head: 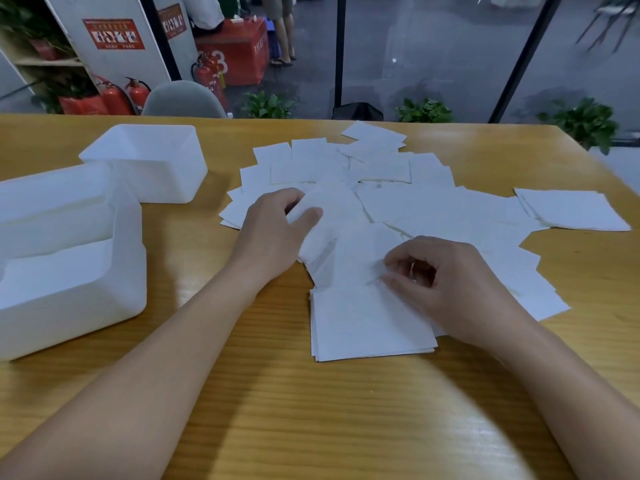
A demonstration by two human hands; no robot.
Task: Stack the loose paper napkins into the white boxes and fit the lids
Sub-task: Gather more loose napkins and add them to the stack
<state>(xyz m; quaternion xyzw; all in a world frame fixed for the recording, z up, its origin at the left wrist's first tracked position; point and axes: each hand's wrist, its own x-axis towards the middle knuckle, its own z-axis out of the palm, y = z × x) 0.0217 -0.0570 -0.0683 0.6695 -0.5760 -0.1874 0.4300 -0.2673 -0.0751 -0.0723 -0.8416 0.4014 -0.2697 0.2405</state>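
Several loose white paper napkins (398,188) lie spread over the middle of the wooden table (311,410). A squared-up stack of napkins (367,327) sits nearest me. My left hand (273,226) pinches a napkin at the left side of the spread, thumb on top. My right hand (446,282) rests on the stack's far edge, fingers curled and pinching a napkin there. Two white boxes stand at the left: an open one (149,161) farther back, and a nearer one (69,258) with a pale insert or lid lying in it.
A small separate napkin pile (571,209) lies at the right edge of the table. Beyond the far table edge stand a grey chair back (183,98), red fire extinguishers (135,95) and potted plants (422,110). Bare wood lies in front of me.
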